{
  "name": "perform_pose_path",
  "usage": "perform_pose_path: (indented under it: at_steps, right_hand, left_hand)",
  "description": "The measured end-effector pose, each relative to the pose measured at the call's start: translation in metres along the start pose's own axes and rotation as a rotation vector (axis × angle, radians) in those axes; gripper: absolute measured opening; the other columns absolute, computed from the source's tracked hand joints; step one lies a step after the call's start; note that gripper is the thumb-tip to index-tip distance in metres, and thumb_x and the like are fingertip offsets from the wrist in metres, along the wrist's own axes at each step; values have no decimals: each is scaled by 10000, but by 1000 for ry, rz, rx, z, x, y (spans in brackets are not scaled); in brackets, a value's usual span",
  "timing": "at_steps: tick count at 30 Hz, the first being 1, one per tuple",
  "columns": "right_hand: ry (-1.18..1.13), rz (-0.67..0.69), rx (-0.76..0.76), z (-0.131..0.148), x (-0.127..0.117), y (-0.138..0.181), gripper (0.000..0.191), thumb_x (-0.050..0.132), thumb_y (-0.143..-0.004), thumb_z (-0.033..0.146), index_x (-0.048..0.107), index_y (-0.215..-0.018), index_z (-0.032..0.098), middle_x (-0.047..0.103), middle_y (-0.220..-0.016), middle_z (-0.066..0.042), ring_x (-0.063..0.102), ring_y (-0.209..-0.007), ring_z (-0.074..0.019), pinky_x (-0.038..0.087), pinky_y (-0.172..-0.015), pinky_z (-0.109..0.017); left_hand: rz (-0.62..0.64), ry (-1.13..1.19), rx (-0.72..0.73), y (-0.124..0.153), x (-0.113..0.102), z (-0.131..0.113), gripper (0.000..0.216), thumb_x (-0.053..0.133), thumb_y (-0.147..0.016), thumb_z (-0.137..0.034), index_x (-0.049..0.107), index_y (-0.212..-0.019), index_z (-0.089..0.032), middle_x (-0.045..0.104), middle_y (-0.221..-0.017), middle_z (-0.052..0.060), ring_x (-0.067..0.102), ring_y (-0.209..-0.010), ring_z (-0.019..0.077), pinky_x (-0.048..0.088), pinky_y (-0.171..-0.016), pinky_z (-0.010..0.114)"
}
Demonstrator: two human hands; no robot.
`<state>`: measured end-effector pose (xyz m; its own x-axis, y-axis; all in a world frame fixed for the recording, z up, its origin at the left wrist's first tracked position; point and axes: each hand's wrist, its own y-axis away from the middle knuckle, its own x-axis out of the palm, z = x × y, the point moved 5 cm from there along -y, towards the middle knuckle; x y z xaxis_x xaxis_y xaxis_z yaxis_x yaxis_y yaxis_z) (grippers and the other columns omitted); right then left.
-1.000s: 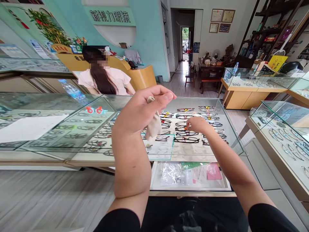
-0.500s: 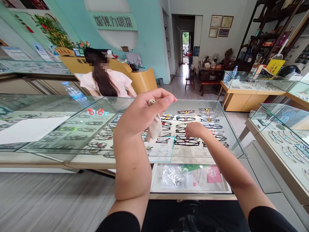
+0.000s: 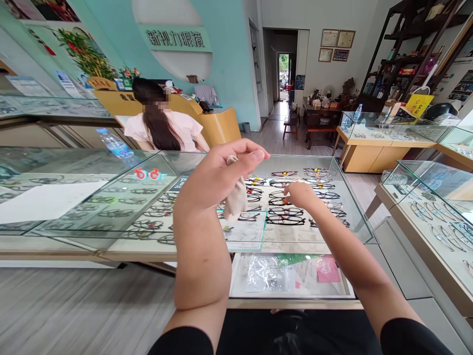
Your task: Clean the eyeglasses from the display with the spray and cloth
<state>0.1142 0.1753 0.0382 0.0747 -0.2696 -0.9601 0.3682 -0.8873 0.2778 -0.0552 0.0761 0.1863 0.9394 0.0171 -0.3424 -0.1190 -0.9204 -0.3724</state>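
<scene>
Raised over the near part of the glass display case (image 3: 356, 217), my left hand (image 3: 221, 170) is closed on a crumpled beige cloth (image 3: 236, 201) that hangs below the thumb. My right hand (image 3: 303, 195) reaches down among the rows of eyeglasses, its fingers bent and pressed at the right end of a dark-framed pair of eyeglasses (image 3: 277, 201) with an orange tag. The fingertips are partly hidden. More dark eyeglasses (image 3: 285, 221) lie nearer to me in the same column, and other pairs (image 3: 325, 195) lie to the right.
An open drawer (image 3: 295, 301) below holds plastic bags and a pink paper (image 3: 327, 269). White paper (image 3: 48, 199) and a water bottle (image 3: 115, 144) rest on the left glass. A person (image 3: 162, 123) in a pink top sits beyond the case. Another glass case (image 3: 432, 197) stands at right.
My right hand has shifted slightly away from me among the eyeglasses, and an orange tag now shows beside its fingertips. The left hand keeps the cloth in nearly the same place.
</scene>
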Motion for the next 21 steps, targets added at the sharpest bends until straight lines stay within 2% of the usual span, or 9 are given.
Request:
perform_pose_path:
  at_steps: [6,10,14,16,21]
  right_hand:
    - [-2,-1,32,5,13,-14,409,727,-1051,403,679,-1398,191,704,-1427,-125,731,-1220,-274,648,-1026,-501]
    - [-36,-16,48,4,8,-8,403,726,-1052,405,682,-1392,194,707,-1421,-123,734,-1210,-269,652,-1020,-494]
    - [-104,-117,69,-7,-16,13,290,710,-1060,372,735,-1280,185,760,-1330,-110,747,-1179,-254,634,-1028,-477]
    - [-159,-212,77,-17,-34,29,192,651,-1054,231,785,-1179,176,830,-1199,-144,769,-1154,-287,594,-974,-401]
    - [-339,-461,28,-40,-70,78,317,491,-1054,215,702,-1290,229,873,-937,-36,772,-853,-225,502,-748,-325]
  left_hand:
    - [25,1,2,0,1,1,292,749,-887,-554,783,-900,-265,419,-601,-7,344,-582,172,252,-565,328]
    - [29,-7,1,-1,1,1,297,750,-890,-549,787,-911,-255,413,-603,-9,346,-583,169,261,-561,325]
    - [28,-15,16,-1,-1,1,320,742,-890,-562,768,-922,-245,414,-595,-15,351,-572,164,264,-545,321]
    - [29,-32,28,-2,-1,1,339,734,-895,-580,760,-930,-244,416,-591,-17,360,-566,163,266,-535,318]
    - [25,-38,37,-6,1,4,344,745,-881,-585,760,-913,-244,418,-604,-15,387,-577,160,288,-527,310]
